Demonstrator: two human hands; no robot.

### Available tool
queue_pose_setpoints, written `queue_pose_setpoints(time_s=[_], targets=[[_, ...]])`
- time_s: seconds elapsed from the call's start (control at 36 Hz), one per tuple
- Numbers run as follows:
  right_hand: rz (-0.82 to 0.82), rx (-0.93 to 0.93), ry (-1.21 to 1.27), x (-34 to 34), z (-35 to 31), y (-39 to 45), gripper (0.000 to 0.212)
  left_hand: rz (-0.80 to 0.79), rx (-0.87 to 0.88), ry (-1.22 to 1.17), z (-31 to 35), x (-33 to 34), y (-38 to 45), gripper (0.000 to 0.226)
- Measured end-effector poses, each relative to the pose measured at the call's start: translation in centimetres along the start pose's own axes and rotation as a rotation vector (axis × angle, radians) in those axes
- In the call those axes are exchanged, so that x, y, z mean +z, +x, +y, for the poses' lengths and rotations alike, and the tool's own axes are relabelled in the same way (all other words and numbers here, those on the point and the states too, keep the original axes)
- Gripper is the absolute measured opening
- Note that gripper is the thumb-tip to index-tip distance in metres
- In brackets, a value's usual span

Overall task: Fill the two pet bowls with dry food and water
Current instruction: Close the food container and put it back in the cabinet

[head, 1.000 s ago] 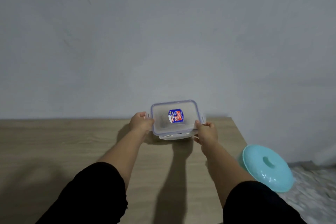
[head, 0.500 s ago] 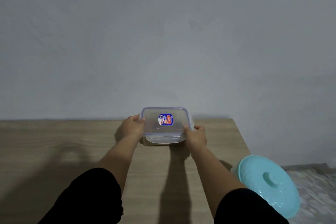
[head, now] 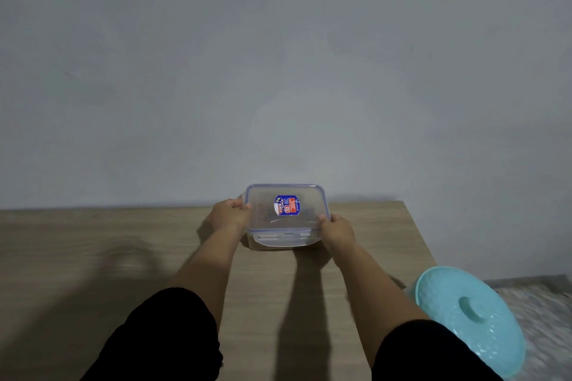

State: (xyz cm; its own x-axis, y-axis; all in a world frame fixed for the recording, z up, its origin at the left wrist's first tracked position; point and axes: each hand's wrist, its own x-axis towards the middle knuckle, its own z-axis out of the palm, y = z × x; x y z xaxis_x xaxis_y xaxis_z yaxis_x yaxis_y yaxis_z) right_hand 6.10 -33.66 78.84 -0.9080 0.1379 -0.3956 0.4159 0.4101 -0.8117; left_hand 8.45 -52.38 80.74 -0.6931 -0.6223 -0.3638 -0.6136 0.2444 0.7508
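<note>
A clear plastic food container (head: 286, 226) with a blue-rimmed lid and a blue and red sticker rests on the wooden table (head: 93, 241), near its back edge by the wall. My left hand (head: 230, 215) grips its left side and my right hand (head: 335, 230) grips its right side. What is inside the container I cannot make out. No pet bowl is in view.
A turquoise round lid or cover (head: 467, 318) with a centre knob sits low beside the table's right edge. A grey wall (head: 278, 71) rises right behind the table. A pale mat or rug (head: 544, 312) lies on the floor at the right.
The container has come down from its tilted, raised position onto the table and shifted slightly left. Both hands keep their hold on its sides.
</note>
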Motion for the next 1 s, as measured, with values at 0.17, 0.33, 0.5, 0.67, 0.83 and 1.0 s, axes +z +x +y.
queue_pose_setpoints(time_s=[0.17,0.33,0.5,0.67,0.83,1.0], targets=[[-0.029,0.018,-0.019,-0.2,0.0,0.1,0.039,-0.083,-0.007,0.091,-0.3,0.4,0.3,0.033],[0.098,-0.197,-0.389,0.5,-0.7,-1.2,0.048,-0.18,0.086,0.238,0.0,-0.4,1.9,0.034],[-0.083,-0.326,-0.576,0.9,-0.1,-1.3,0.08,-0.144,0.433,0.519,1.4,1.6,2.3,0.059],[-0.181,-0.348,-0.657,0.4,0.3,-1.2,0.114,-0.107,0.641,0.722,1.1,2.8,2.0,0.056],[-0.172,-0.362,-0.659,0.7,0.8,-0.8,0.119,-0.119,0.637,0.726,2.4,3.6,3.0,0.043],[-0.133,-0.375,-0.727,0.5,1.1,-0.8,0.118,-0.099,0.63,0.662,2.6,4.4,4.0,0.044]])
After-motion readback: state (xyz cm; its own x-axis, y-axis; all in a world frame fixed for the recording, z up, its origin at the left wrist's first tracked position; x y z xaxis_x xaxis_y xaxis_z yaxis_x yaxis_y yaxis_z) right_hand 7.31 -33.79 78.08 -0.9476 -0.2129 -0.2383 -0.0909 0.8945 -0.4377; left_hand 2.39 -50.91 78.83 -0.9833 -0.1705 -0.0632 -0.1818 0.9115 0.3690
